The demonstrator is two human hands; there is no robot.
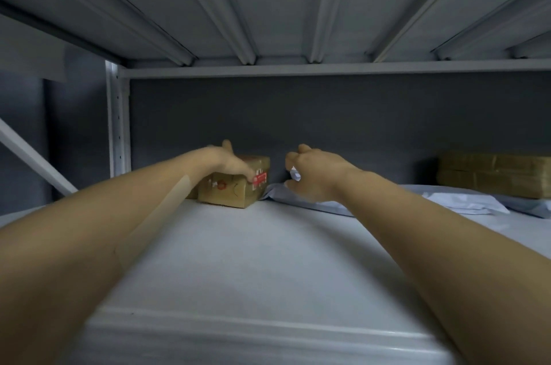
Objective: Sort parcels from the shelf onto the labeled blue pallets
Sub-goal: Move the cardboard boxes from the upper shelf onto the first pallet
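Note:
A small brown cardboard box (pixel 235 188) with a red label stands at the back of the grey shelf (pixel 268 260), near the left post. My left hand (pixel 229 163) lies over its top, fingers curled down its right face by the label. My right hand (pixel 310 173) is just to the right of the box, above the end of a pale grey poly mailer bag (pixel 301 200). Its fingers are curled round something white and crumpled; whether that belongs to the bag is unclear.
A second pale mailer (pixel 465 202) lies to the right on the shelf, with a flat taped brown parcel (pixel 492 175) on top at the back right. The upper shelf's ribbed underside (pixel 268 6) hangs low overhead. A white upright post (pixel 117 120) stands at the left.

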